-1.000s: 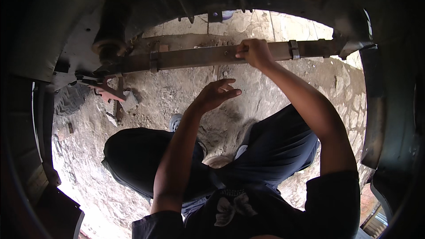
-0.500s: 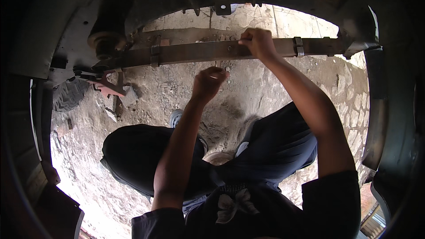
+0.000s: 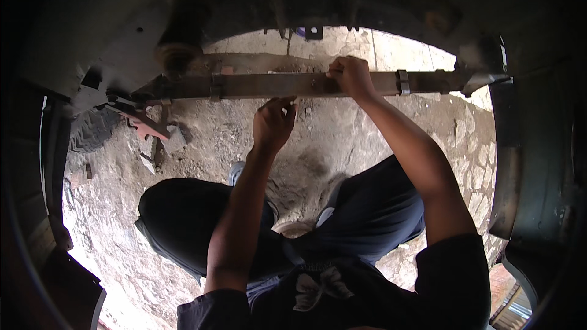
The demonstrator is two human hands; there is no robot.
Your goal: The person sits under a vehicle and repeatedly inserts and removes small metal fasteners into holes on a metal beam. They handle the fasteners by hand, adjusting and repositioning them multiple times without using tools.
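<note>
A long brown leaf spring (image 3: 269, 86), with a metal clamp (image 3: 403, 82) toward its right end and another clamp (image 3: 216, 86) toward its left, runs across in front of me. My right hand (image 3: 353, 77) is at its upper side, right of a small round spot at mid-length. Those fingers are curled; whatever they hold is hidden. Just under the spring's lower edge is my left hand (image 3: 273, 124), thumb and fingertips pinched together. Anything in that pinch is too small to make out.
Dark vehicle bodywork arches overhead and down both sides. A shock absorber (image 3: 177, 43) hangs at upper left. Beyond the spring's left end are a reddish metal stand (image 3: 145, 124), a stone block (image 3: 175, 138) and a tyre (image 3: 92, 129). Rough dirt ground lies below.
My left hand has moved left, staying below the spring. My right hand keeps its place on the spring. The whole view has shifted slightly, with the spring lower in the picture.
</note>
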